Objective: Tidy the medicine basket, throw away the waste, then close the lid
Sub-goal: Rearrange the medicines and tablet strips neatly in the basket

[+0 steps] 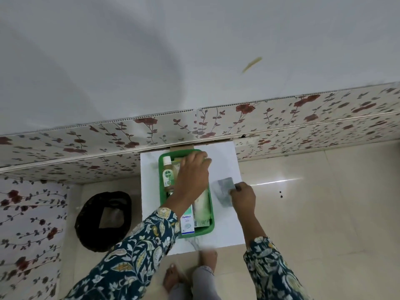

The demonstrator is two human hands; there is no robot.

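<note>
On the floor at far left stands a bin lined with a black bag [103, 219], its mouth open and well apart from the white surface [225, 161]; this is the likely place for the waste, and its contents cannot be made out. Next to the right, the green medicine basket [211, 224] sits on that surface against the floral wall panel, holding an upright-lying Dettol bottle [167, 173], an Optihex box [187, 221] and pale sachets or tubes. Over the basket's far end, the left hand [191, 176] reaches in palm down with fingers curled; whether it has hold of anything is hidden beneath it. Further right, beside the basket, the right hand [243, 197] pinches the edge of a grey blister strip [225, 190] lying on the surface, thumb and fingers closed on it. Judged from this layout, sorting is under way: several items already lie in orderly rows, the strip is yet to be binned or stowed, and no lid is visible, so closing remains undone.
</note>
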